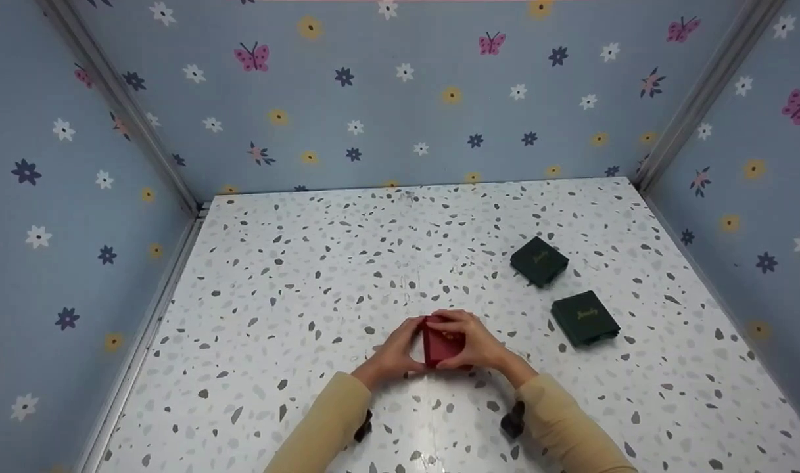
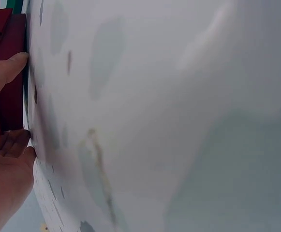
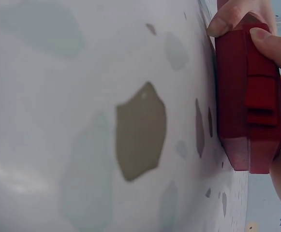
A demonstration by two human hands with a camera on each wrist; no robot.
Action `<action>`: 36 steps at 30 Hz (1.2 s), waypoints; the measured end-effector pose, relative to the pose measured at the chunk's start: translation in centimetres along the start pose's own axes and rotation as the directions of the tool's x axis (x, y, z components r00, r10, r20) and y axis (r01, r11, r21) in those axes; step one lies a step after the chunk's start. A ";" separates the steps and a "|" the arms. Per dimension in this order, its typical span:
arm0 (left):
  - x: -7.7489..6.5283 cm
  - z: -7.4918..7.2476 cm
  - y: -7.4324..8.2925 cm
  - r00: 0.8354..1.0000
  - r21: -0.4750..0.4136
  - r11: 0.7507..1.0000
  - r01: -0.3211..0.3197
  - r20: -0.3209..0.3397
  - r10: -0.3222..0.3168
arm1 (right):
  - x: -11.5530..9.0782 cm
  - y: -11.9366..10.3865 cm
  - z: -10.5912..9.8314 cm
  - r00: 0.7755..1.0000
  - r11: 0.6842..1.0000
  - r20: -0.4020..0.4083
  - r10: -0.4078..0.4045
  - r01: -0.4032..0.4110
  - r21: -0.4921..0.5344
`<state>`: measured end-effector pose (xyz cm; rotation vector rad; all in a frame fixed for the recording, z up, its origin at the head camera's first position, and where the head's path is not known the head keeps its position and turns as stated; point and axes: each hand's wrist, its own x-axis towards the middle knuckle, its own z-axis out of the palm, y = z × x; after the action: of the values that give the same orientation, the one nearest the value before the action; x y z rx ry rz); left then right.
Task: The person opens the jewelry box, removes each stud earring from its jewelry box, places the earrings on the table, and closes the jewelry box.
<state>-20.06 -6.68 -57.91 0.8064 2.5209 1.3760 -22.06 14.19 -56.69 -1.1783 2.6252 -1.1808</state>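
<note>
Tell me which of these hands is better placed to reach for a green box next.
Probably the right hand: the nearer green box and the farther green box both lie on its side. The left hand would likely have to cross past it. Both hands are on the red box.

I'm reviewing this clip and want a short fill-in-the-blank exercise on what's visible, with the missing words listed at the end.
1. The left hand and right hand hold a box coloured ____.
2. Exactly ____ dark green boxes lie on the speckled table.
3. Those lie to the person's ____ of the held box.
4. The pink insects printed on the back wall are ____.

Missing words: red; two; right; butterflies.
</note>
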 end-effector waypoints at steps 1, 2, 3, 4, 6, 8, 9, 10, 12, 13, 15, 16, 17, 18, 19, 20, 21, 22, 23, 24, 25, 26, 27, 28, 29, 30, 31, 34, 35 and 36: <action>0.0 0.0 0.0 1.000 -0.004 1.000 -0.002 0.000 0.002 | 0.0 0.0 0.0 1.000 1.000 0.002 0.003 -0.003 0.003; 0.0 0.0 0.0 1.000 -0.007 1.000 -0.004 0.000 0.004 | 0.0 0.1 0.0 1.000 1.000 0.001 0.004 -0.004 0.005; 0.0 0.0 -0.1 1.000 -0.011 1.000 -0.006 -0.001 0.006 | 0.0 0.1 0.0 1.000 1.000 0.000 0.002 -0.002 0.007; 0.0 0.1 -0.1 1.000 -0.013 1.000 -0.005 -0.001 0.005 | 0.0 0.1 0.0 1.000 1.000 -0.002 0.003 -0.003 0.008; 0.0 0.1 -0.1 1.000 -0.019 1.000 -0.005 -0.005 0.005 | -0.1 0.1 0.1 1.000 1.000 -0.011 -0.001 0.002 0.005; 0.0 0.1 -0.1 1.000 -0.025 1.000 -0.004 -0.008 0.004 | -0.1 0.1 0.2 1.000 1.000 -0.022 -0.008 0.008 -0.001; 0.0 0.1 -0.1 1.000 -0.026 1.000 -0.004 -0.009 0.003 | -0.1 0.0 0.3 1.000 1.000 -0.025 -0.010 0.010 -0.006; 0.0 0.1 -0.1 1.000 -0.027 1.000 -0.001 -0.009 0.000 | -0.1 0.0 0.4 0.999 1.000 -0.029 -0.013 0.012 -0.013; 0.0 0.0 0.0 1.000 -0.021 1.000 0.009 -0.008 -0.009 | -0.1 -0.1 0.5 0.999 1.000 -0.035 -0.020 0.019 -0.024; 0.0 0.0 0.1 1.000 -0.020 1.000 0.016 -0.007 -0.016 | -0.1 -0.1 0.5 0.999 0.999 -0.036 -0.023 0.022 -0.030; 0.0 0.0 0.1 1.000 -0.012 1.000 0.024 -0.008 -0.024 | -0.1 -0.2 0.5 0.999 0.999 -0.034 -0.026 0.025 -0.045; 0.0 0.0 0.1 1.000 -0.012 1.000 0.024 -0.008 -0.024 | -0.1 -0.3 0.5 0.999 0.998 -0.032 -0.027 0.026 -0.051; 0.0 0.0 0.1 1.000 -0.014 1.000 0.026 -0.007 -0.026 | -0.1 -0.3 0.5 0.999 0.998 -0.029 -0.024 0.022 -0.058; 0.0 0.1 0.1 1.000 -0.013 1.000 0.026 -0.008 -0.026 | -0.1 -0.4 0.5 0.999 0.998 -0.024 -0.023 0.021 -0.063; 0.0 0.1 0.1 1.000 -0.011 1.000 0.021 -0.009 -0.021 | -0.1 -0.5 0.5 1.000 0.997 -0.018 -0.023 0.022 -0.072; 0.0 0.1 0.0 1.000 -0.005 1.000 0.017 -0.009 -0.018 | -0.1 -0.6 0.5 1.000 0.996 -0.011 -0.023 0.022 -0.083; 0.0 0.1 0.0 1.000 0.004 1.000 0.010 -0.008 -0.010 | 0.0 -0.7 0.4 1.000 0.995 -0.005 -0.026 0.026 -0.092; 0.0 0.1 -0.1 1.000 0.018 1.000 0.001 -0.009 -0.001 | 0.0 -0.7 0.4 1.000 0.994 0.002 -0.028 0.028 -0.102; 0.0 0.1 -0.1 1.000 0.030 1.000 -0.003 -0.008 0.003 | 0.1 -0.8 0.3 1.000 0.993 0.011 -0.029 0.030 -0.111; 0.0 0.1 -0.1 1.000 0.046 0.999 -0.011 -0.009 0.011 | 0.2 -0.9 0.2 0.999 0.992 0.021 -0.032 0.034 -0.119; 0.0 0.0 -0.2 1.000 0.058 0.998 -0.016 -0.007 0.016 | 0.3 -1.0 0.1 0.999 0.991 0.030 -0.034 0.038 -0.130; 0.0 0.0 -0.2 1.000 0.072 0.997 -0.018 -0.005 0.019 | 0.3 -1.1 0.0 0.999 0.990 0.038 -0.036 0.041 -0.137; 0.0 0.1 -0.2 1.000 0.082 0.996 -0.021 -0.005 0.022 | 0.4 -1.2 -0.1 0.998 0.989 0.048 -0.036 0.042 -0.142; 0.0 0.1 -0.2 1.000 0.087 0.996 -0.021 -0.004 0.021 | 0.5 -1.3 -0.2 0.998 0.988 0.059 -0.033 0.042 -0.149; 0.0 0.1 -0.2 1.000 0.088 0.996 -0.020 -0.004 0.020 | 0.6 -1.4 -0.3 0.997 0.987 0.068 -0.031 0.041 -0.155; 0.0 0.1 -0.2 1.000 0.089 0.996 -0.024 -0.005 0.025 | 0.7 -1.5 -0.4 0.997 0.986 0.077 -0.029 0.041 -0.160; 0.0 0.1 -0.2 1.000 0.088 0.996 -0.028 -0.007 0.029 | 0.7 -1.5 -0.5 0.996 0.985 0.085 -0.026 0.040 -0.167; -0.1 0.1 -0.3 0.996 0.075 0.994 -0.078 -0.025 0.080 | 1.0 -1.7 -0.7 0.994 0.983 0.107 -0.012 0.031 -0.183; -0.1 0.1 -0.3 0.995 0.069 0.993 -0.096 -0.031 0.098 | 1.0 -1.8 -0.8 0.994 0.983 0.111 -0.009 0.030 -0.184; 0.0 0.3 -1.1 0.990 0.069 0.989 -0.134 -0.039 0.137 | 1.1 -1.8 -0.9 0.993 0.982 0.115 -0.010 0.031 -0.184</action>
<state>-20.32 -6.92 -58.94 0.9882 2.6006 1.3699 -21.99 13.26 -54.57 -1.2629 2.6900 -0.8580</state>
